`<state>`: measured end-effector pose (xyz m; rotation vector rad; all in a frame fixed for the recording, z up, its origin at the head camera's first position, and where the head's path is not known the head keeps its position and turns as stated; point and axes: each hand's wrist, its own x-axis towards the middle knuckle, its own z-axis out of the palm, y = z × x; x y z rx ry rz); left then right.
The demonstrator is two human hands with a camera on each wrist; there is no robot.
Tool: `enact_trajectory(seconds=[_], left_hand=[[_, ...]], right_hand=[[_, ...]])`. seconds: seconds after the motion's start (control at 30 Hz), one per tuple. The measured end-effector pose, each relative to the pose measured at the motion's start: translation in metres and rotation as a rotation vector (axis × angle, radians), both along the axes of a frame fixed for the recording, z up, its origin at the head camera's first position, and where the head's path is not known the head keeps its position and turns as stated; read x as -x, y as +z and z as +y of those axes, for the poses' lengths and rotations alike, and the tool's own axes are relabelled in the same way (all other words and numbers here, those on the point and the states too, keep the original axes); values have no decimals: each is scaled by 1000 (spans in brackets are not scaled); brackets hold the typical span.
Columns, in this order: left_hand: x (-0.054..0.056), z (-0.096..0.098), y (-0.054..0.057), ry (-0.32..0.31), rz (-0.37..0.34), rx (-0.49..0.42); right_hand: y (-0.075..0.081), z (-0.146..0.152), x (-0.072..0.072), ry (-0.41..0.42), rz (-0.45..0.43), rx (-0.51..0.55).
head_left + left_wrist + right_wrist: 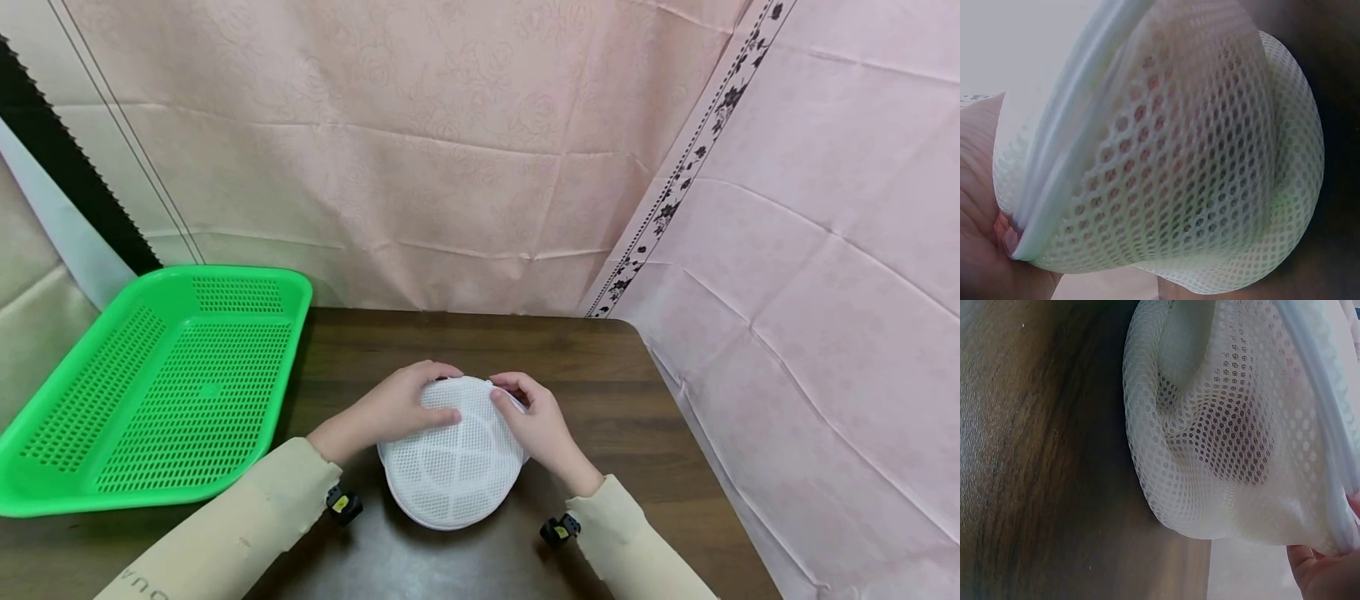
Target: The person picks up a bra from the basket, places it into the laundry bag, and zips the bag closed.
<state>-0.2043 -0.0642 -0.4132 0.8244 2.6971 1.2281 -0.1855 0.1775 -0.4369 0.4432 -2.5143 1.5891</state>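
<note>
Two hands on one white mesh bag (450, 467), sitting on the brown counter (592, 358), right of the green basket (187, 392).

Left hand (401, 404): grip clamped on the bag, thumb across the round top, fingers over the far edge. Right hand (540, 421): grip pinched on the far right edge, thumb on top.

Risks, my read:
- Soft wall, already creased low down in the right wrist view. Uneven pull would likely fold it or skew the top.
- Right hand has only a bit of edge near the piping (1319, 369); a hard tug could slip off.
- Mesh could snag or stretch if a fingertip catches a hole.
- Left sleeve (262, 508) lies right by the basket's near corner; a wide elbow swing could knock it.

Containers: bag contents unclear. Dark patch behind the mesh in the right wrist view might be shadow or counter showing through; can't tell. Reddish tint in the left wrist view is probably fingers. Basket: slotted base and walls in plain view.
</note>
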Motion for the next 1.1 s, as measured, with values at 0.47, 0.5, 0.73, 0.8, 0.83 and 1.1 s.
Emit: enact_trajectory(seconds=[0.47, 0.5, 0.73, 0.8, 0.83, 1.1], left_hand=[[-1, -2, 0, -67, 71, -66], [-2, -2, 1, -68, 76, -65], [-3, -1, 0, -62, 74, -50], [-3, -1, 0, -57, 68, -44], [-3, -1, 0, -55, 62, -42], [-3, -1, 0, -44, 39, -33]], right_hand=[[8, -4, -5, 91, -18, -84], [13, -5, -8, 102, -29, -97], [34, -13, -22, 146, -45, -152], [26, -11, -18, 138, -53, -153], [22, -9, -15, 133, -59, -152], [-4, -1, -2, 93, -16, -140]])
